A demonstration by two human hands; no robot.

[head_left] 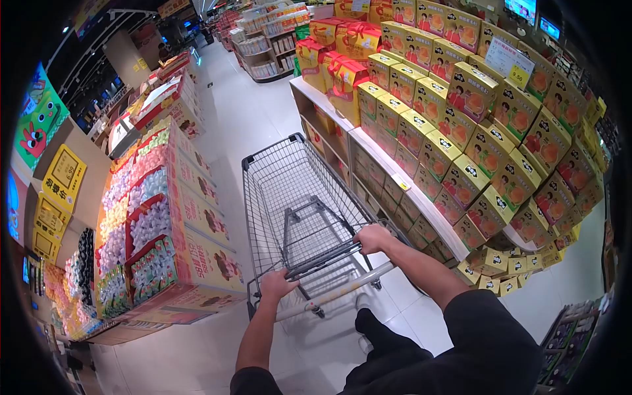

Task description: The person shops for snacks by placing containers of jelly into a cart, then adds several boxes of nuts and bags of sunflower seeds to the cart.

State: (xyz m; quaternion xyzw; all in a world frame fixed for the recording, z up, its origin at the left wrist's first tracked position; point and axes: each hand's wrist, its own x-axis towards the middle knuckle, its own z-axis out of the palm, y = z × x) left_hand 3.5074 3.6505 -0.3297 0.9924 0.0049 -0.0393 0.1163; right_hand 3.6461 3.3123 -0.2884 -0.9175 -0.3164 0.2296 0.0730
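Note:
A grey wire shopping cart [271, 149] stands in front of me, pointing up the aisle, and only its wire mesh and frame show in the basket. My left hand [277, 284] is closed around the rear upper edge of the cart, toward its left corner. On the same rear edge, farther right, my right hand [373, 238] is wrapped with the arm stretched out. The pale handle bar [336, 290] runs below both hands, nearer to my body, and neither hand is on it.
Close on the left stands a display bin [197, 266] of wrapped sweets. To the right, stacked yellow boxes [471, 92] rise on a shelf unit [395, 181], near the cart's side. White tiled floor [230, 85] leads ahead to another shelf [270, 49].

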